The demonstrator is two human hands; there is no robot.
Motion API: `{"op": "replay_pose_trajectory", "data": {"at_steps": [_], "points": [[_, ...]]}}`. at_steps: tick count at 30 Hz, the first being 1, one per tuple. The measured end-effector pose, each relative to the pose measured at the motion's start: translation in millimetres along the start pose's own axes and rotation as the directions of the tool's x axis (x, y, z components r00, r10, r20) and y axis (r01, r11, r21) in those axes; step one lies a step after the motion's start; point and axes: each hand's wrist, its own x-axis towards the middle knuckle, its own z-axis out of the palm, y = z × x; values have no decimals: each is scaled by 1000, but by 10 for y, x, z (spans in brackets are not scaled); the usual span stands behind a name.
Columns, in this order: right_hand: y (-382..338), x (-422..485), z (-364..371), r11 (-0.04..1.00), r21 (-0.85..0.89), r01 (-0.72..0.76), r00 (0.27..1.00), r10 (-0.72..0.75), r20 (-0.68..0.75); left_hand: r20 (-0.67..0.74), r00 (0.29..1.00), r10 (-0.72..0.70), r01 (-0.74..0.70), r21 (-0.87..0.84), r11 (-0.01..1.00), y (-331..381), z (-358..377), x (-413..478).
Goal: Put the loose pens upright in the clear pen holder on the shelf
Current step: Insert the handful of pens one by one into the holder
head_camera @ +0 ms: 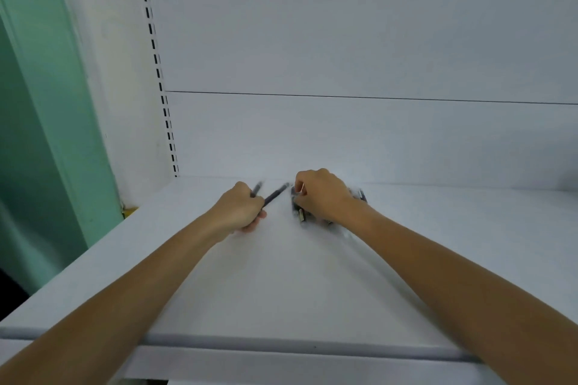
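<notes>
Both arms stretch out over the shelf (281,275). The left hand (240,211) clenches two dark pens (276,194) slanting away from it. Just to its right, the right hand (322,194) curls knuckles-up around a blurred pen bundle (299,213).

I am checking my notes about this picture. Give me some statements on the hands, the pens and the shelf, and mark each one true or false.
1. The left hand grips two dark pens. True.
2. The right hand lies flat and open on the shelf. False: its fingers are curled over a blurred bunch of pens.
3. Both hands are over the white shelf. True.
4. The wall to the left of the shelf is red. False: the wall is green.
</notes>
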Motion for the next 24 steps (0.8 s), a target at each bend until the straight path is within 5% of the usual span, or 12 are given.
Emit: {"op": "replay_pose_trajectory", "data": {"at_steps": [7, 10, 17, 21, 24], "points": [[-139, 214, 88, 990, -108, -88, 995, 93, 44, 6, 995, 101, -87, 554, 828, -92, -38, 4], [-230, 249, 85, 984, -121, -131, 988, 139, 63, -8, 985, 173, -125, 661, 740, -152, -23, 55], [-431, 259, 130, 984, -127, -127, 989, 136, 65, -190, 920, 343, -211, 496, 842, -204, -137, 105], [-311, 143, -107, 978, 120, -168, 985, 170, -7, -149, 950, 274, -259, 110, 960, -144, -139, 32], [-82, -74, -344, 929, 320, -187, 975, 214, -53, -52, 960, 274, -278, -89, 956, -51, -68, -85]]}}
